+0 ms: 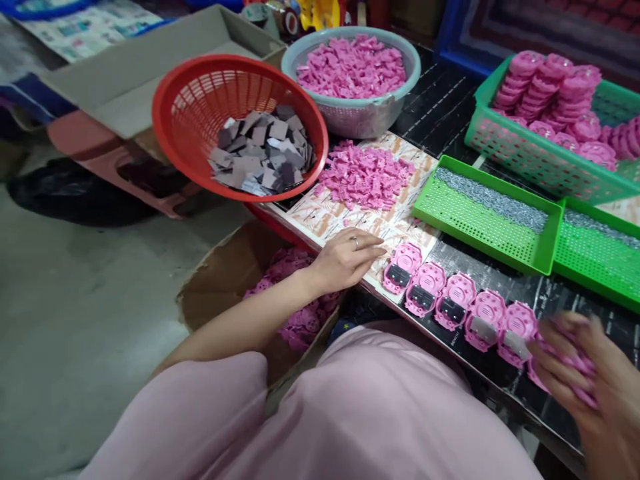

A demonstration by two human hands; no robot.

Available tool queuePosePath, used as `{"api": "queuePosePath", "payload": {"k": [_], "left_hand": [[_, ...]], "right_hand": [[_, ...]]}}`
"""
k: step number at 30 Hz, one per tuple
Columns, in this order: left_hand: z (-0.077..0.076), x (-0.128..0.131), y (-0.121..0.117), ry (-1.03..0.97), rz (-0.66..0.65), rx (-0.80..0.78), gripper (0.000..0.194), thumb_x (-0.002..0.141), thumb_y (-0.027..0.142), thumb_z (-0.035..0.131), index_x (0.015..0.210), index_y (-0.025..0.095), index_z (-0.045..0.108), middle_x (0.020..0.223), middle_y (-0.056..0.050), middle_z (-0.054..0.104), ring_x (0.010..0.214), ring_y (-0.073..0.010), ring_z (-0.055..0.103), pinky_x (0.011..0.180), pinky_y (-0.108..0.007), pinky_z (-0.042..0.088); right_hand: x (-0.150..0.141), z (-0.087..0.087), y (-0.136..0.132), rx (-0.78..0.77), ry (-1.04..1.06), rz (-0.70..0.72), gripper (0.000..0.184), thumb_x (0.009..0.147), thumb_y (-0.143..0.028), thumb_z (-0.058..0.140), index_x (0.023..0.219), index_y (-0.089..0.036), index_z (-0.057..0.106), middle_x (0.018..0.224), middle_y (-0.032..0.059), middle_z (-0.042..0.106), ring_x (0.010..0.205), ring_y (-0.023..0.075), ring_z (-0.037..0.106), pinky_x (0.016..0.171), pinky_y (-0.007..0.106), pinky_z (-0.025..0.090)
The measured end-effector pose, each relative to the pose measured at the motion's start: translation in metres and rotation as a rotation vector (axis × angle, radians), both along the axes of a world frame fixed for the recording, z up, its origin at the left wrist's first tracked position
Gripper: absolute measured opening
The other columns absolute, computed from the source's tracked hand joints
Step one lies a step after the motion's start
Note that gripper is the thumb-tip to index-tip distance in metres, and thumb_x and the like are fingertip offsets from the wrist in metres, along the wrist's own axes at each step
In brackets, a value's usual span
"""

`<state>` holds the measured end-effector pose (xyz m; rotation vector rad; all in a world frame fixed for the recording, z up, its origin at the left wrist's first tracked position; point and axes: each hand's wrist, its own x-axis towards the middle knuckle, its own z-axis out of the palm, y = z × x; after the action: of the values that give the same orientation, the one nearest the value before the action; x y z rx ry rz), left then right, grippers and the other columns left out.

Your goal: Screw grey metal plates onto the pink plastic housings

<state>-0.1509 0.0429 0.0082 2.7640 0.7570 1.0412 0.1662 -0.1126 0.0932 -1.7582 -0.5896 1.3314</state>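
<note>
A row of pink plastic casings (459,297) runs along the near edge of the table. The ones on the left carry dark flat plates, and those further right carry grey plates. My left hand (347,257), a ring on one finger, rests on the table edge left of the row, fingers stretched out and nothing in them. At the right end, my right hand (575,360) is blurred by motion, its fingers curled around small pink plastic pieces (580,367). It partly covers the last casing.
Beyond my left hand lies a pile of small pink pieces (370,175). A red basket (165,120) holds grey plates; a grey-blue basin (350,113) holds pink pieces. Green trays (480,247) contain small metallic bits. Pink parts fill a teal basket (540,157) and a cardboard box (205,287) below.
</note>
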Motion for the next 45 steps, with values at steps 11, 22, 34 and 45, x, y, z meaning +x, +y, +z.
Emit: {"api": "queuePosePath", "payload": {"k": [11, 22, 34, 45], "left_hand": [[-0.002, -0.037, -0.005, 0.198, 0.519, -0.022, 0.025, 0.092, 0.018, 0.051, 0.11, 0.014, 0.068, 0.124, -0.013, 0.064, 0.11, -0.0258, 0.061, 0.098, -0.045, 0.049], [-0.003, -0.015, 0.007, 0.33, 0.422, -0.028, 0.036, 0.095, 0.035, 0.052, 0.117, 0.01, 0.065, 0.126, -0.013, 0.064, 0.118, -0.0295, 0.057, 0.101, -0.049, 0.042], [-0.003, -0.012, 0.007, 0.27, 0.411, 0.032, 0.028, 0.096, 0.026, 0.048, 0.108, 0.011, 0.068, 0.118, -0.01, 0.068, 0.113, -0.0254, 0.06, 0.101, -0.047, 0.043], [0.005, -0.009, 0.0, 0.204, 0.399, 0.04, 0.02, 0.092, 0.024, 0.053, 0.097, 0.016, 0.071, 0.107, -0.007, 0.07, 0.099, -0.0233, 0.062, 0.087, -0.04, 0.048]], "right_hand": [[-0.151, -0.052, 0.203, 0.678, -0.948, 0.979, 0.037, 0.094, -0.053, 0.044, 0.092, -0.019, 0.058, 0.083, 0.0068, 0.061, 0.071, 0.0157, 0.055, 0.057, 0.027, 0.038], [-0.144, -0.062, 0.217, 0.838, -1.508, 1.156, 0.039, 0.097, -0.045, 0.038, 0.117, -0.02, 0.06, 0.121, 0.012, 0.059, 0.096, 0.0246, 0.051, 0.066, 0.033, 0.036], [-0.139, -0.067, 0.225, 1.034, -1.28, 1.066, 0.03, 0.095, -0.036, 0.047, 0.118, -0.021, 0.06, 0.117, 0.0078, 0.065, 0.109, 0.0242, 0.055, 0.096, 0.042, 0.041], [-0.147, -0.049, 0.227, 0.921, -0.786, 0.887, 0.026, 0.094, -0.035, 0.049, 0.104, -0.017, 0.064, 0.094, 0.0065, 0.07, 0.09, 0.019, 0.066, 0.085, 0.035, 0.051]]}}
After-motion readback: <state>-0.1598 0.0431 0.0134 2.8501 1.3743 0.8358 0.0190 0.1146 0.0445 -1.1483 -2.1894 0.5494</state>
